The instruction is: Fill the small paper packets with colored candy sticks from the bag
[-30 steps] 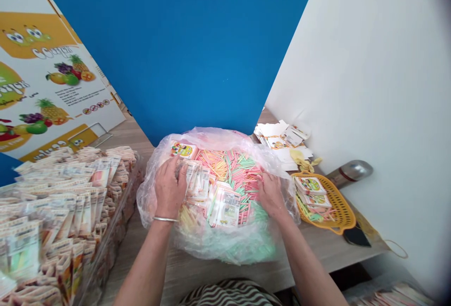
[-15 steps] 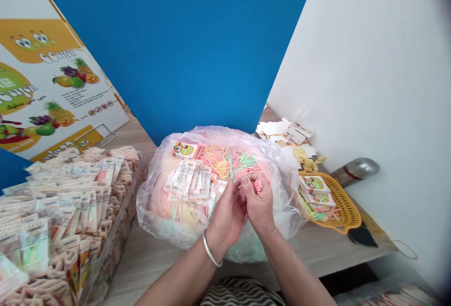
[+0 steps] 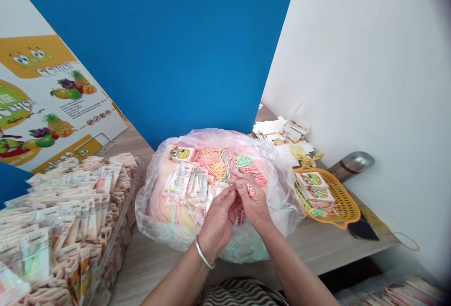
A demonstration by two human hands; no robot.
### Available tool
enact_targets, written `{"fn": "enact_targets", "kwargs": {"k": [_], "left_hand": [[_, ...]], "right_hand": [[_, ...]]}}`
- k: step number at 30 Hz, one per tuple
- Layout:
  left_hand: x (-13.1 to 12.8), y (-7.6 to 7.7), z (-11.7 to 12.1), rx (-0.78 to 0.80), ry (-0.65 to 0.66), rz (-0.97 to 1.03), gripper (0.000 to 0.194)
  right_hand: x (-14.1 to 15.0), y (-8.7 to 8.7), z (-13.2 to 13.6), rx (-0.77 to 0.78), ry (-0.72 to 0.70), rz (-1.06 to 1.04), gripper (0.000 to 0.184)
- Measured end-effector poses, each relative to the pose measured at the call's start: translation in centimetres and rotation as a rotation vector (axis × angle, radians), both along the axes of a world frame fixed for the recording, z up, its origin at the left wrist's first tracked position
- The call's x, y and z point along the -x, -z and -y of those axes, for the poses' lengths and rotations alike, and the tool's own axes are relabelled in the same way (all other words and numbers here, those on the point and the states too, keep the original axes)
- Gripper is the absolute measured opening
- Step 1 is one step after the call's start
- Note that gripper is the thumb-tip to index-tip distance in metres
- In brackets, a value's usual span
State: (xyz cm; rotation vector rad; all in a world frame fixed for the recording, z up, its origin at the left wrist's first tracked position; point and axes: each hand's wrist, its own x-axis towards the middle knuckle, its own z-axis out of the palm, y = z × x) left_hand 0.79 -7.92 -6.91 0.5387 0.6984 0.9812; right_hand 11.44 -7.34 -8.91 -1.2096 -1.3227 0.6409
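Observation:
Both hands meet above a clear plastic bag (image 3: pixel 151 224) heaped with thin pastel sticks (image 3: pixel 214 160) in pink, yellow and green. My right hand (image 3: pixel 253 202) is closed round a small bunch of pink sticks (image 3: pixel 250 190), whose ends show beside the thumb. My left hand (image 3: pixel 220 219), a bangle at its wrist, is closed with thumb and fingertips against the right hand's fingers. What lies between its fingers is hidden. To the left on the heap lie several clear-fronted packets (image 3: pixel 185 184) and a stack of printed cards (image 3: pixel 181 153).
A clear bin (image 3: pixel 116 238) full of packets stands at left, before a printed carton (image 3: pixel 70 104). A blue panel (image 3: pixel 169 52) rises behind. At right are a yellow basket (image 3: pixel 347 202) with cards and sticks, a metal flask (image 3: pixel 355 164), paper pieces (image 3: pixel 278 132) and a dark flat object (image 3: pixel 362 231).
My hands have shifted slightly down and left in the picture. The right fingers have lifted and spread somewhat, while the pink bunch stays in that hand. The camera view has tilted a little.

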Motion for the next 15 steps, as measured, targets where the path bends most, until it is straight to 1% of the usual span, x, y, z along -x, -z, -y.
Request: {"fn": "enact_targets", "kwargs": {"k": [2,4,8,11,15], "left_hand": [[0.1,0.3,-0.1,-0.082,0.043,-0.126,0.031],[-0.1,0.5,-0.2,-0.139,0.023,-0.215,0.028],[-0.4,1.0,-0.4,-0.19,-0.022,-0.265,0.026],[-0.3,1.2,-0.5,-0.279,-0.03,-0.383,0.026],[0.4,1.0,-0.6,-0.461,-0.046,-0.695,0.024]], "right_hand": [[-0.1,-0.1,0.1,0.032,-0.044,-0.04,0.035],[-0.1,0.0,0.1,0.052,-0.082,-0.06,0.036],[-0.1,0.0,0.1,0.088,-0.108,-0.08,0.036],[-0.6,-0.2,0.1,0.107,-0.065,-0.149,0.041],[-2.0,-0.3,0.0,0.166,0.078,-0.325,0.044]]}}
